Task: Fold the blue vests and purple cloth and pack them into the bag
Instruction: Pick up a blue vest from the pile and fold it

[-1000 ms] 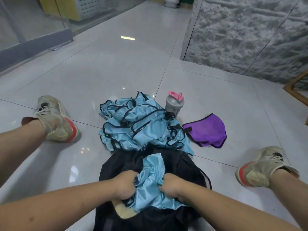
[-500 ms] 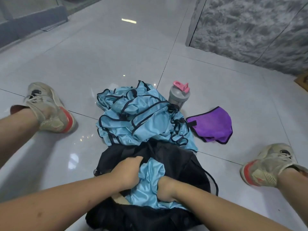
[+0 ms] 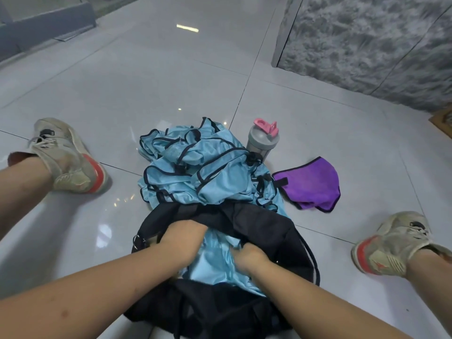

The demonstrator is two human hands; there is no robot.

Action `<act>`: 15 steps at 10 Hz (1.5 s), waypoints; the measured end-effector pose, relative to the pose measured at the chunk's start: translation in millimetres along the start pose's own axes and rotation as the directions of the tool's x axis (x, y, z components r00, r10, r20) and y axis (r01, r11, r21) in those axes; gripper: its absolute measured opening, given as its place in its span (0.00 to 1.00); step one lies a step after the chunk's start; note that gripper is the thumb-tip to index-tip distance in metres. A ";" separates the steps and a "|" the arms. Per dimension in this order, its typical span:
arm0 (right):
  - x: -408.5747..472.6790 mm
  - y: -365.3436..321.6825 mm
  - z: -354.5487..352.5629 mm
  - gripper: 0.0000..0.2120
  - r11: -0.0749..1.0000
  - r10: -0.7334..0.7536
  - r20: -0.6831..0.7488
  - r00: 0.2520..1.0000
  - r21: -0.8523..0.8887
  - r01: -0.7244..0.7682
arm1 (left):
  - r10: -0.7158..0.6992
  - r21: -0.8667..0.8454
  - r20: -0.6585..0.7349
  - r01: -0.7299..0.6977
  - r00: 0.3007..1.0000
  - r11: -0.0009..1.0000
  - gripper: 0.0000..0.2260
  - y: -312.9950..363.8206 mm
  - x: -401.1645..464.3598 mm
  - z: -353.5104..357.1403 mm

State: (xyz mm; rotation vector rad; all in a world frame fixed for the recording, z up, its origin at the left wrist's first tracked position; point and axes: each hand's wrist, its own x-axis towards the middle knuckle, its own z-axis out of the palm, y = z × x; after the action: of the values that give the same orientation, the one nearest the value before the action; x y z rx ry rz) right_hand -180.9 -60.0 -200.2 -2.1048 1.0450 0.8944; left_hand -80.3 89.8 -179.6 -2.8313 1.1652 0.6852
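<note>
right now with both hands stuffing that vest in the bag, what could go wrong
The blue vest goes into the black bag bunched under the left hand and right hand, so it may crease and crowd the space. The pile of blue vests lies tangled against the bag's mouth; pulling one could drag others. The shaker bottle stands touching that pile and might tip.

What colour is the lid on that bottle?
Pink, on the grey bottle; the head view shows it.

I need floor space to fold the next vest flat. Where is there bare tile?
Bare tile lies between the left shoe and the vest pile, and between the purple cloth and the right shoe. It is crowded around the bottle and black bag.
</note>
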 end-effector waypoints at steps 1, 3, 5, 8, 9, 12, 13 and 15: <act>-9.7 -1.1 -17.8 0.30 0.990 -0.026 0.000 1.000 -0.140 0.026 | -0.019 0.045 -0.015 0.019 1.000 0.999 0.11 6.6 2.8 -5.3; -28.9 -6.6 -33.3 0.24 0.818 -0.093 0.101 0.991 -0.560 0.134 | 0.293 0.298 -0.038 -0.269 0.955 0.916 0.21 47.4 -4.7 -5.7; -34.4 -9.8 -48.4 0.17 0.835 -0.036 0.215 0.976 -0.530 0.147 | 0.185 0.048 0.464 -0.234 0.866 0.971 0.39 48.5 7.7 40.7; -42.8 2.0 -65.4 0.17 0.759 -0.154 0.330 0.931 -0.564 0.325 | 0.217 0.037 0.435 -0.258 0.874 0.966 0.31 45.5 10.7 18.8; -49.3 -3.7 -61.8 0.12 0.792 -0.077 0.320 0.944 -0.556 0.253 | 0.226 -0.071 0.327 -0.215 0.917 0.974 0.25 56.1 7.4 20.4; -61.3 -7.9 -49.3 0.29 0.628 -0.098 0.480 0.872 -0.650 0.429 | 0.171 0.116 0.421 -0.240 0.891 0.964 0.36 72.0 -7.3 36.7; -55.1 -8.3 -51.3 0.29 0.683 -0.152 0.326 0.933 -0.648 0.338 | 0.198 0.161 0.458 -0.300 0.867 0.940 0.41 67.0 -14.5 36.2; -50.8 -11.5 -37.4 0.27 0.679 -0.173 0.238 0.956 -0.674 0.291 | 0.245 0.186 0.423 -0.348 0.872 0.919 0.42 55.1 -17.8 32.9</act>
State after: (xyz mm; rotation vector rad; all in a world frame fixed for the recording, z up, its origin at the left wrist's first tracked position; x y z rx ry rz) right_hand -183.5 -61.2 -136.1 -2.6399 0.3254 1.4646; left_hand -141.5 67.3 -193.6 -2.1836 1.4962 0.9777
